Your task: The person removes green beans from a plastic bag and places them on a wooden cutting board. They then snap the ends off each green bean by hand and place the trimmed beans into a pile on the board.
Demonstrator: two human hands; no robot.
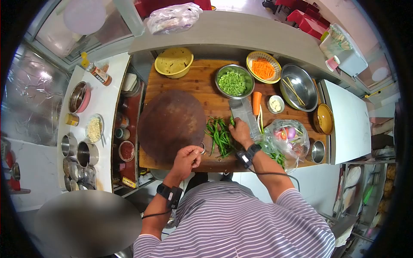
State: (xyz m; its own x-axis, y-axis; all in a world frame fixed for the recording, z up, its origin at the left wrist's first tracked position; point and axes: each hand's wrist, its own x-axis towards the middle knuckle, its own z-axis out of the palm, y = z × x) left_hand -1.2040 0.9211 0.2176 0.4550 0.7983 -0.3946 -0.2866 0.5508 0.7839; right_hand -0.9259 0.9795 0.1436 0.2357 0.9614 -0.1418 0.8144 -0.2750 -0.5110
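Observation:
My left hand [187, 159] is closed near the front right edge of the round dark chopping board [172, 124]. A small curved object [203, 148] shows at its fingertips, too small to name. To its right is a pile of long green chili peppers [220, 136] on the wooden table [202, 77]. My right hand [241, 131] is closed on a green chili pepper [232, 121] at the pile's right side. Beside these fingers lies a wide grey cleaver blade [241, 111], its lower part hidden by the hand.
Behind stand a bowl of chopped green vegetables [232, 83], a basket of carrot strips [263, 69] and a steel bowl with chopsticks [299, 87]. A carrot [257, 103], a garlic bowl [275, 104] and a plastic bag of vegetables [290, 135] are right. A yellow basin [174, 62] stands back left.

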